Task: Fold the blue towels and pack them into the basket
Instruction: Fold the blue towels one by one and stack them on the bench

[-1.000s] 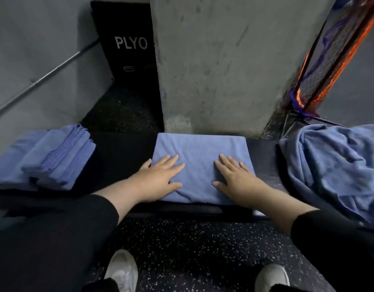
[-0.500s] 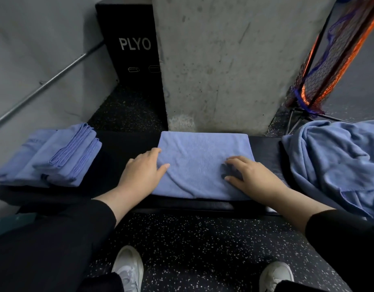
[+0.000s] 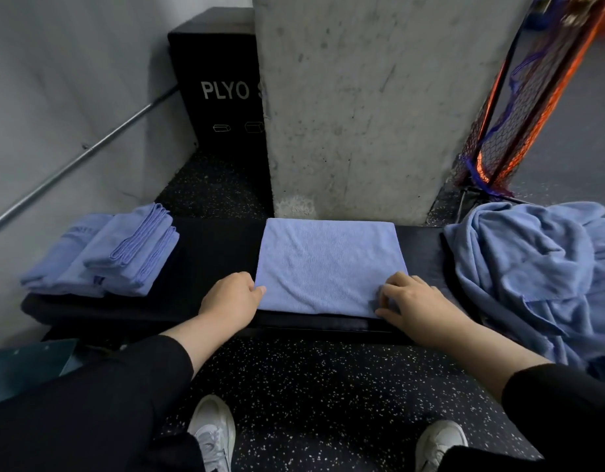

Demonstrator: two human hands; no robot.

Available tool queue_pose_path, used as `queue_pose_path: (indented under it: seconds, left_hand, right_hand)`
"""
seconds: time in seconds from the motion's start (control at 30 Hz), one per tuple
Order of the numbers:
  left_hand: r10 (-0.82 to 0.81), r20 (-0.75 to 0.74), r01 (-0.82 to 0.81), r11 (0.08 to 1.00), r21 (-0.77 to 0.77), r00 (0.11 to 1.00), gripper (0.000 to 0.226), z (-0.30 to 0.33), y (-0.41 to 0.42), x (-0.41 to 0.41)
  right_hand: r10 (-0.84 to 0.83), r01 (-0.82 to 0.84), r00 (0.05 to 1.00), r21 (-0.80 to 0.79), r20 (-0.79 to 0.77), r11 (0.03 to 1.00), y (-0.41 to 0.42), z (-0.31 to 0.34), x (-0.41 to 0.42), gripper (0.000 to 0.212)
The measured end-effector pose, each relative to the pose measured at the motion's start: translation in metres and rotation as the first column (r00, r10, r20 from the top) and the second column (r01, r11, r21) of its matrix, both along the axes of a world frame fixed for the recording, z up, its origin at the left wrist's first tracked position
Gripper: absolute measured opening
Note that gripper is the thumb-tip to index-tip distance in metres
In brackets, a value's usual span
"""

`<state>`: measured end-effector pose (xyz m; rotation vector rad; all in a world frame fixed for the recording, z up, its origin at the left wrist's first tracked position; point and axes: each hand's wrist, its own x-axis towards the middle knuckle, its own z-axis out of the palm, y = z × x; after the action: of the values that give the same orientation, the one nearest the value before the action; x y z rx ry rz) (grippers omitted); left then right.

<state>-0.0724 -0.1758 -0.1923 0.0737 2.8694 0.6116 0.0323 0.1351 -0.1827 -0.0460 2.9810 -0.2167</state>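
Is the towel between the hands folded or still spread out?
Folded: the towel lies as a neat flat rectangle on the bench, layered edges showing at its near right corner.

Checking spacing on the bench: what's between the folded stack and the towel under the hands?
Head view: only bare black bench between the folded stack and the towel. The left hand sits at the towel's near-left corner.
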Motion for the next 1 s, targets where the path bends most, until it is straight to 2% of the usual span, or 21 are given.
queue_pose_path:
  seconds: [0.13,0.27,0.37,0.43,0.5,0.57,0.63,0.73,0.8,0.9,1.0]
  left_hand:
    - [-0.032,-0.022,0.031,0.999,-0.041,0.999,0.029,0.003,-0.015,0.003]
    - [-0.252,-0.219,0.215,0.960,-0.181,0.943,0.017,0.006,-0.021,0.013]
    - [-0.490,-0.316,0.434,0.870,-0.233,0.813,0.031,0.001,-0.015,0.015]
    - [-0.597,-0.304,0.530,0.801,-0.277,0.743,0.045,-0.001,-0.010,0.017]
    - [-0.645,-0.275,0.574,0.762,-0.299,0.713,0.052,-0.002,-0.001,0.020]
    - [-0.659,-0.267,0.587,0.750,-0.305,0.703,0.050,-0.003,0.010,0.020]
    - [-0.648,-0.281,0.571,0.759,-0.314,0.707,0.047,-0.002,0.021,0.018]
    - [-0.593,-0.289,0.506,0.800,-0.324,0.752,0.020,-0.004,0.029,0.014]
    - [-0.544,-0.306,0.451,0.831,-0.325,0.781,0.008,-0.005,0.029,0.009]
    - [-0.469,-0.333,0.404,0.881,-0.248,0.818,0.013,-0.003,0.020,-0.004]
    - [-0.468,-0.278,0.448,0.884,-0.137,0.839,0.013,0.002,0.004,-0.016]
  right_hand:
    - [0.039,-0.035,0.998,-0.068,0.059,0.997,0.013,0.005,0.005,0.026]
    - [0.068,-0.067,0.998,-0.053,0.006,0.996,0.022,0.004,0.009,0.021]
    - [0.084,-0.086,0.994,-0.026,-0.065,0.996,0.021,0.000,0.010,0.015]
    - [0.065,-0.069,0.992,-0.035,-0.105,0.997,0.019,-0.005,0.009,0.019]
    - [-0.028,0.011,0.991,-0.129,-0.130,0.992,0.013,-0.003,0.007,0.017]
    - [-0.143,0.110,0.980,-0.222,-0.137,0.969,0.010,0.001,0.002,0.009]
    - [-0.187,0.146,0.972,-0.256,-0.141,0.956,0.009,0.003,-0.003,0.008]
    - [-0.194,0.148,0.969,-0.268,-0.153,0.952,0.010,0.003,-0.007,0.008]
    - [-0.172,0.131,0.972,-0.234,-0.162,0.963,0.012,0.000,-0.009,0.008]
    - [-0.080,0.049,0.981,-0.171,-0.178,0.984,0.018,-0.002,-0.009,0.012]
    - [0.016,-0.037,0.984,-0.119,-0.176,0.992,0.025,-0.006,-0.009,0.023]
